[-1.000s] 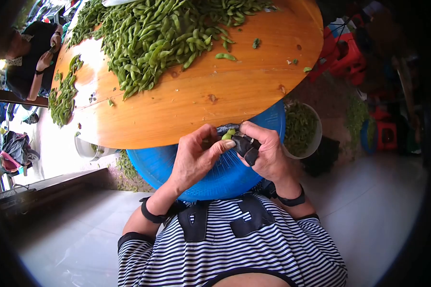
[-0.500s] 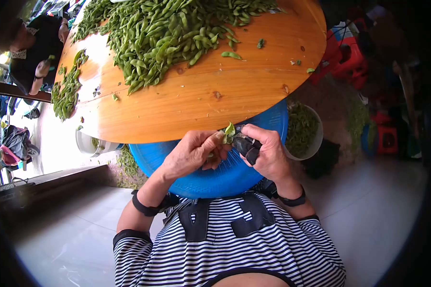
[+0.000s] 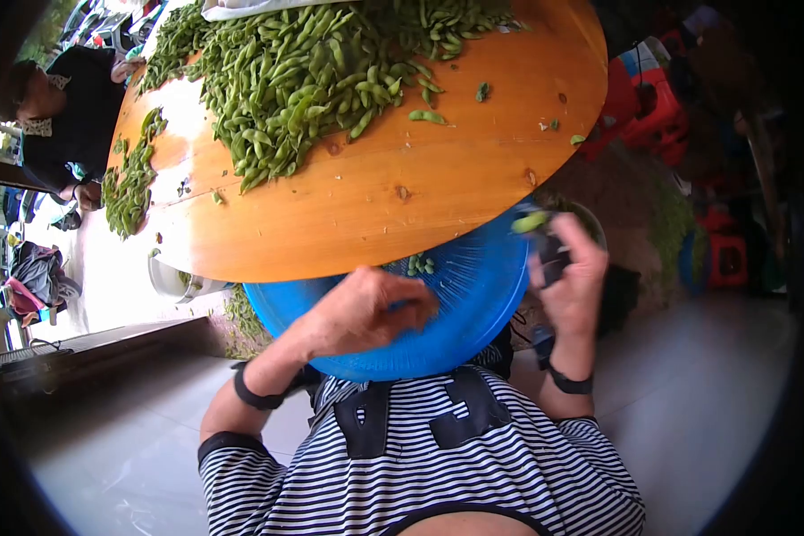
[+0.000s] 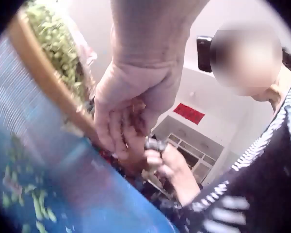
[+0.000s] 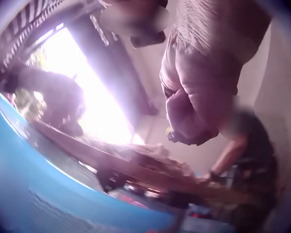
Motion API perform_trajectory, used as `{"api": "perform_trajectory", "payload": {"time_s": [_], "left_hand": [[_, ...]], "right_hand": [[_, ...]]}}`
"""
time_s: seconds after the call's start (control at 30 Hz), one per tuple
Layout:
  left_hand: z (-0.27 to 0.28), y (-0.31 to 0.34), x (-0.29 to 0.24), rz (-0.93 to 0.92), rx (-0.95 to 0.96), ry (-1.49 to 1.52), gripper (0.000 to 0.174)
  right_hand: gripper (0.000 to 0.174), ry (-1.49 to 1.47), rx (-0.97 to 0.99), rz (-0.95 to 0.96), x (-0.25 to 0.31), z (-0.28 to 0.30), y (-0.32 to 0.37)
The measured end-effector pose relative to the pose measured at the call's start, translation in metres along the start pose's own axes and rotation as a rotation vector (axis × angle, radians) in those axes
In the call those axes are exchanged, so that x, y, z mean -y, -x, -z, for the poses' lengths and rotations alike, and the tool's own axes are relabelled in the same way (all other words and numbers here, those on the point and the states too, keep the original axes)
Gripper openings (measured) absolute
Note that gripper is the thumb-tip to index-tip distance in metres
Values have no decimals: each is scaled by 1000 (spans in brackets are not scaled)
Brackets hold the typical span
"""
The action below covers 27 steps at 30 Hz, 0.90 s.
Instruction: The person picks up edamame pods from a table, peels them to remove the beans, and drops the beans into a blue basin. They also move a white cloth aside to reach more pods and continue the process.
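Observation:
My left hand (image 3: 375, 308) hangs over the blue basin (image 3: 366, 364), its fingers loosely bent with no object seen in them. A few shelled green beans (image 3: 420, 265) lie in the basin beyond it. To the right, my right hand (image 3: 576, 277), blurred by motion, grips a small dark black object (image 3: 554, 263) whose exact kind I cannot tell. At the far end of that object a green soybean pod (image 3: 529, 221) overlaps the basin's right rim and the pale bucket's edge. The left wrist view shows more beans (image 4: 41, 206) in the basin.
A large heap of soybean pods (image 3: 304, 98) covers the back of the wooden table (image 3: 348, 210). Smaller pods (image 3: 134, 183) lie at its left. A pale bucket (image 3: 603, 234) stands right of the basin, another bucket (image 3: 165, 279) left. Another person (image 3: 80, 98) sits at the left.
The hands have come apart. My right hand has swung right with the black object and pod toward the bucket; my left has dropped back over the basin. Beans now show in the basin.

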<state>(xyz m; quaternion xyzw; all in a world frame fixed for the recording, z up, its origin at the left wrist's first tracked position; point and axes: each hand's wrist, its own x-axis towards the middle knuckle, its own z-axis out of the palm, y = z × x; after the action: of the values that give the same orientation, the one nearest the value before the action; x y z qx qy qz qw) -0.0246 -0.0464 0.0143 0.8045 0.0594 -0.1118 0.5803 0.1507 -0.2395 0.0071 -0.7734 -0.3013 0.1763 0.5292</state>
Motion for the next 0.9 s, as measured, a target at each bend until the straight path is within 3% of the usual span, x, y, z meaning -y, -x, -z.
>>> {"api": "perform_trajectory", "payload": {"time_s": [0.03,0.07,0.13,0.2,0.33,0.4,0.47,0.57,0.67,0.73,0.8,0.9], "left_hand": [[6,-4,1,-150,-154,-50,16],[16,-12,-2,-153,-155,-53,16],[43,-38,-10,-176,-460,-238,18],[66,-70,-6,-275,-533,-525,19],[84,-124,23,-371,-602,-740,18],[89,-134,29,-271,-556,-853,20],[92,-136,29,-329,-579,-828,19],[90,-126,21,-267,-579,-764,16],[72,-107,12,-337,-612,-520,9],[57,-81,-11,25,-352,150,13],[39,-59,-9,1,-272,476,16],[20,-39,-10,90,-319,598,15]], "right_hand": [[19,89,-159,82,-12,14,-6],[25,393,-257,162,-21,34,-11],[40,818,-241,89,-38,66,-12],[47,901,-215,-31,-55,80,-8],[48,803,-203,-27,-47,72,-4],[49,764,-203,12,-45,63,-5],[45,625,-219,37,-34,48,-10],[35,359,-144,179,-8,23,-19],[24,38,-2,155,3,-1,-23],[23,-132,81,61,10,-15,-23],[22,-351,221,-59,18,-24,-22],[19,-426,322,-64,21,-33,-16]]}}
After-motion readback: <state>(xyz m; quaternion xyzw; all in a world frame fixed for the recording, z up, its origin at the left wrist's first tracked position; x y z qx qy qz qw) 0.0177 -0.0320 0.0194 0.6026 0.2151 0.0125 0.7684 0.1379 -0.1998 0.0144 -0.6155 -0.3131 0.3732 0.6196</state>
